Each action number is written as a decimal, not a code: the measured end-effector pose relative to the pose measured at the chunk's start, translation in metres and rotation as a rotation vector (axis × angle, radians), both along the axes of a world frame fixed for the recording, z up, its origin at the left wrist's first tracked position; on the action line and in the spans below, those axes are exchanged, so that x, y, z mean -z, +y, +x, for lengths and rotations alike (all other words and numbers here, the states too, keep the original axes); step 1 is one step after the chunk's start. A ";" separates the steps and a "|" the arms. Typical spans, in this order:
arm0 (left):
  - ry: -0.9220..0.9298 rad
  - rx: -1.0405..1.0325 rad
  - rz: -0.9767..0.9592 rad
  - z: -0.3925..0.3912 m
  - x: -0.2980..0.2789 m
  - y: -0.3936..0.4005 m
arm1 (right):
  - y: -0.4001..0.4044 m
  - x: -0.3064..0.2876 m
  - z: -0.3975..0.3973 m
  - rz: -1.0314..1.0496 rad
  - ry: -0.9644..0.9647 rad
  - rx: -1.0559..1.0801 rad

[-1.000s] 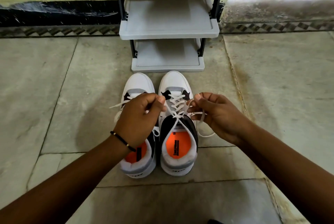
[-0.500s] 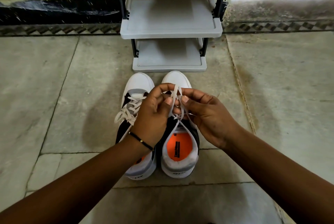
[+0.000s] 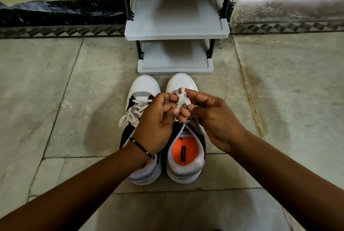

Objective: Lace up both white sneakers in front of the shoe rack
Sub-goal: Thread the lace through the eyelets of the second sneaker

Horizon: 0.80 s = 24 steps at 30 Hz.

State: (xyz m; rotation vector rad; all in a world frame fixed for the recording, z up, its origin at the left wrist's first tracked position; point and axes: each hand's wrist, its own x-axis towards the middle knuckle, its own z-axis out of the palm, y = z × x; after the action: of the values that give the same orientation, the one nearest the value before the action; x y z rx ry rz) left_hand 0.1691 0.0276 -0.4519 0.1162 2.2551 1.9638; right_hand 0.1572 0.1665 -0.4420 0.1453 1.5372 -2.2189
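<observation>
Item: pair of white sneakers on the stone floor [image 3: 55,100], heels toward me, toes at twelve o'clock just short of the grey shoe rack [image 3: 176,31], whose two shelves show bare. Left sneaker [image 3: 144,89]: lace crossed up the eyelets, its ends lying loose toward nine o'clock, no bow that I can make out. Right sneaker [image 3: 183,81]: orange insole open to view at six o'clock, tongue up, lace [image 3: 181,98] lifted above the throat. Left hand [image 3: 154,126], beaded band at the wrist: grip nearly closed, thumb and forefinger pinching a standing loop of that lace. Right hand [image 3: 216,119]: grip likewise nearly closed, fingertips touching the same loop from three o'clock; whether it holds the other strand I cannot tell, since the fingers hide it. Step in hand, as I judge it: tying off the right sneaker, at the loop stage of the bow. Next move, by my reading: wrap the free strand round the held loop, push it through and draw both sides out evenly while keeping tension on the crossings below. Remaining: the left sneaker's loose ends appear to want the same knot.
</observation>
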 end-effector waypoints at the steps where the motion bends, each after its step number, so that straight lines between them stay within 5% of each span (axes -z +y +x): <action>1: 0.000 0.004 -0.004 0.000 -0.001 0.000 | 0.000 0.000 0.000 0.003 0.008 0.005; 8: -0.032 0.062 -0.007 -0.001 -0.003 -0.003 | 0.008 0.005 -0.008 0.165 -0.032 0.104; 13: -0.193 0.047 0.066 -0.005 0.001 -0.006 | 0.009 0.006 -0.005 0.272 0.117 0.030; 18: -0.213 0.008 0.060 -0.009 -0.002 -0.008 | 0.012 0.000 -0.012 0.519 0.330 -0.199; 21: -0.200 -0.008 0.018 -0.007 -0.001 -0.007 | 0.022 -0.008 -0.015 0.484 0.318 -0.416; 24: -0.189 0.010 0.035 -0.005 -0.002 -0.004 | 0.023 -0.008 -0.015 0.456 0.346 -0.360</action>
State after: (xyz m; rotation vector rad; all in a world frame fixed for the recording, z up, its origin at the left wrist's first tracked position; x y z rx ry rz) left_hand 0.1642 0.0235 -0.4501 -0.0521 2.0974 1.9211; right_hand 0.1424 0.1894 -0.4339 -0.3724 2.0491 -1.6472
